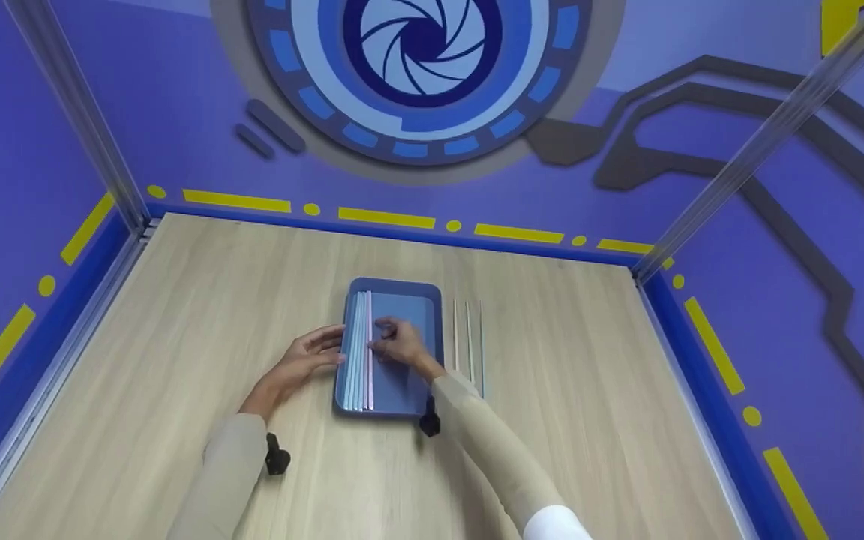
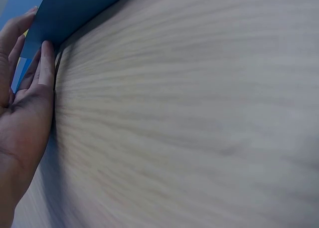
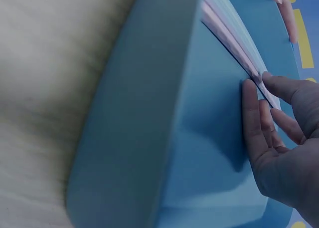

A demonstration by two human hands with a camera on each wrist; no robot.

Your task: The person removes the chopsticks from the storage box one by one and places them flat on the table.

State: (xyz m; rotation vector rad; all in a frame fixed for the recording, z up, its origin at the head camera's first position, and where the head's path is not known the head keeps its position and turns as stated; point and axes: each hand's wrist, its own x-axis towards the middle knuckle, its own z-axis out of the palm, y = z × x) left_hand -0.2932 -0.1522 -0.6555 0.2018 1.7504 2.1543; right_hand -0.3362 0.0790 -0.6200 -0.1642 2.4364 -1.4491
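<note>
A blue-grey tray (image 1: 402, 415) stands on the table, holding a row of long, thin, pale blue sticks (image 1: 354, 367) along its left side. At the row's right edge lies a pink stick (image 1: 370, 382), which also shows in the right wrist view. My right hand (image 1: 400, 343) reaches over the tray and pinches the pink stick between thumb and fingertips; in the right wrist view the hand (image 3: 284, 138) is low over the tray floor. My left hand (image 1: 303, 364) rests with extended fingers against the tray's left wall; the left wrist view shows its fingers (image 2: 46, 68) there.
Three thin sticks (image 1: 468, 337) lie side by side on the wooden table (image 1: 567, 390), just right of the tray, partly behind my right forearm. Blue printed walls (image 1: 177, 150) and metal posts (image 1: 79, 112) bound the table at the back and sides.
</note>
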